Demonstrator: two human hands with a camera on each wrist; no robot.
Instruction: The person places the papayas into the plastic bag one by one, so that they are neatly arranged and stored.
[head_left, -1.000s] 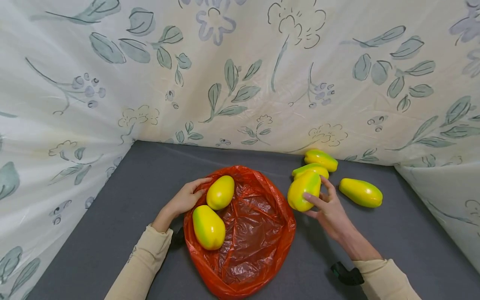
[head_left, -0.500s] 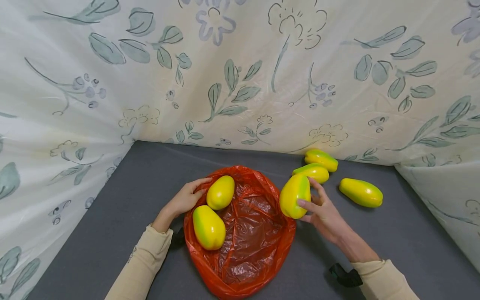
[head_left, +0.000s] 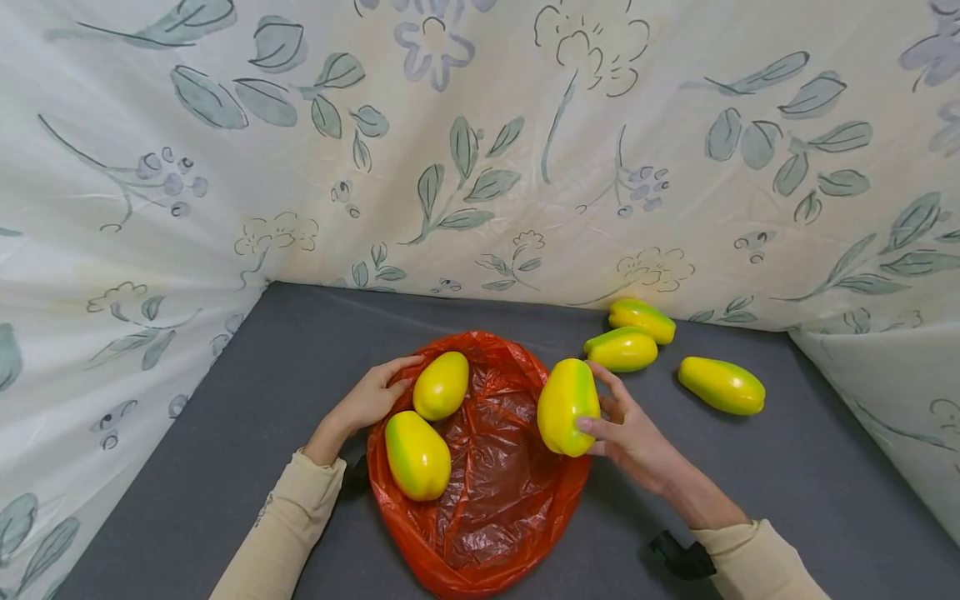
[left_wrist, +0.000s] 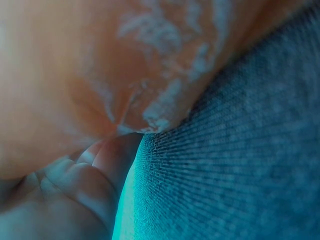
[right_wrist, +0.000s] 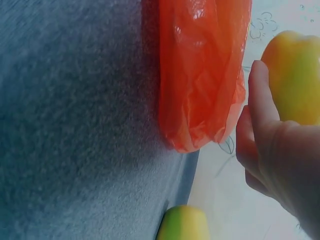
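Observation:
A red plastic bag (head_left: 498, 467) lies spread with its mouth up, and two yellow-green papayas (head_left: 417, 456) rest inside at its left. My left hand (head_left: 372, 395) grips the bag's left rim; some fingertips are hidden behind the plastic. In the left wrist view, the blurred bag (left_wrist: 115, 65) covers much of that hand (left_wrist: 70, 195). Above the bag's right rim, my right hand (head_left: 633, 437) holds another papaya (head_left: 567, 408) between thumb and fingers. The right wrist view shows this papaya (right_wrist: 296, 77) raised beside the bag's outer wall (right_wrist: 202, 75).
Two papayas lie close together at the back right, one nearer (head_left: 621, 349) and one farther (head_left: 642, 321) against the floral cloth (head_left: 480, 150). Another papaya (head_left: 722, 386) lies to their right. Dark grey fabric (head_left: 247, 467) covers the table.
My right hand has carried its papaya leftward and slightly toward me, from beside the bag to over its right rim. The left hand has stayed in place.

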